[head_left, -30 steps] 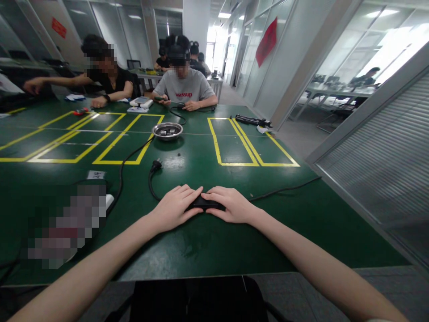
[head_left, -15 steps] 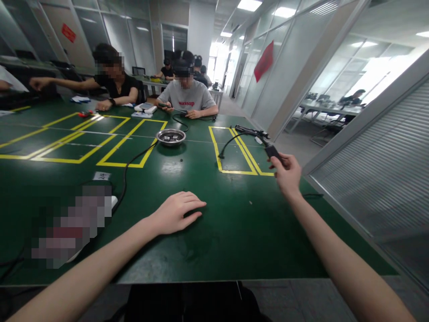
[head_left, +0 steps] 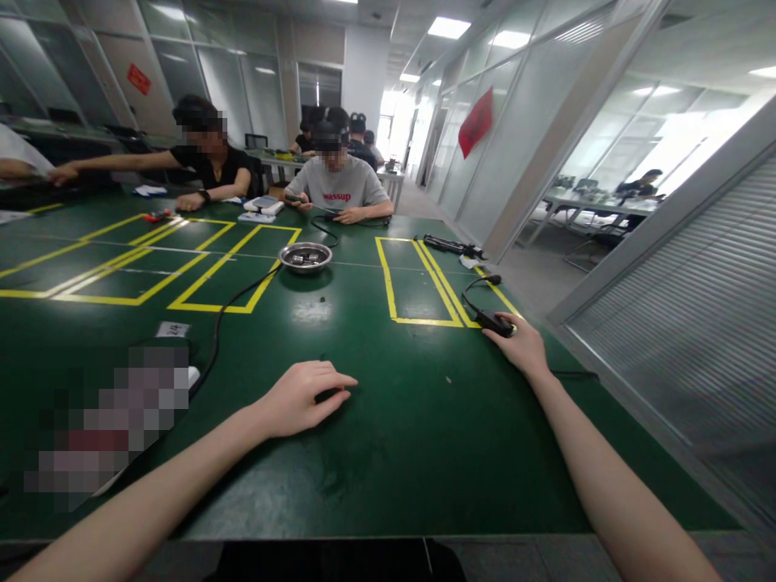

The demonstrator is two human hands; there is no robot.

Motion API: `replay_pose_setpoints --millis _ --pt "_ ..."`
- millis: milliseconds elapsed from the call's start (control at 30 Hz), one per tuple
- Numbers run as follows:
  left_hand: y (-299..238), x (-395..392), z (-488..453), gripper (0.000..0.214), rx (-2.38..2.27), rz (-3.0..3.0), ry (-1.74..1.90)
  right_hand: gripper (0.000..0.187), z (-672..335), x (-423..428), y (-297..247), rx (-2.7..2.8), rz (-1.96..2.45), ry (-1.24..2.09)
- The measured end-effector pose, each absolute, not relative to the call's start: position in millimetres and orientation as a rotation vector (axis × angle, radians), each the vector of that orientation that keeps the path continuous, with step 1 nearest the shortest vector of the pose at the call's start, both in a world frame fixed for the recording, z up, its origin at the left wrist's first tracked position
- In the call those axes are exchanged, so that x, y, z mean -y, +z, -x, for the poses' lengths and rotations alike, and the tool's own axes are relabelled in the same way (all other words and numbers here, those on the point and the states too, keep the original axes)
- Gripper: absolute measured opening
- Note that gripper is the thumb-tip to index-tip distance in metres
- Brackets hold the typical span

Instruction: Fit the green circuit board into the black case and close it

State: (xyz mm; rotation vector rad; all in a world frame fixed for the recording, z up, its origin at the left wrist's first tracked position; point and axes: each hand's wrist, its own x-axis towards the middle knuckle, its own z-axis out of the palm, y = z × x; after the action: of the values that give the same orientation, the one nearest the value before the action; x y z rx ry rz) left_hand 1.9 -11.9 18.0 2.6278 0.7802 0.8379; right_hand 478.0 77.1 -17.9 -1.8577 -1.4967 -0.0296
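Observation:
My right hand [head_left: 522, 346] is closed around the end of a black power adapter [head_left: 494, 322], low at the table's right side by the yellow tape lines. From the adapter's far end a short black cord curves up to a dark plug [head_left: 495, 280]. My left hand [head_left: 306, 398] holds nothing; its fingers are stretched out, with thumb and forefinger apart, over the green table [head_left: 394, 453] near the middle. Beyond the adapter lies a black folded stand-like object [head_left: 452, 246], whose kind I cannot make out.
A metal bowl [head_left: 305, 257] with small metal parts stands mid-table. A black cable [head_left: 217, 331] runs from near it to a blurred-out object [head_left: 115, 420] at left. A numbered label [head_left: 173, 329] lies beside that. Two people [head_left: 343, 190] sit across the table.
My right hand has lowered the adapter onto or close to the table, and its cord and plug have swung to the right. My left hand stays open in about the same place.

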Motion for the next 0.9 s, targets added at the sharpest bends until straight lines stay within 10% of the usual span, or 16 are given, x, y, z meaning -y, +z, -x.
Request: replay_pose_setpoints --millis 900 --pt "18 10 -2 0.020 -0.795 -2.580 0.845 0.064 -488 -80 -14 1.384 1.880 -0.157"
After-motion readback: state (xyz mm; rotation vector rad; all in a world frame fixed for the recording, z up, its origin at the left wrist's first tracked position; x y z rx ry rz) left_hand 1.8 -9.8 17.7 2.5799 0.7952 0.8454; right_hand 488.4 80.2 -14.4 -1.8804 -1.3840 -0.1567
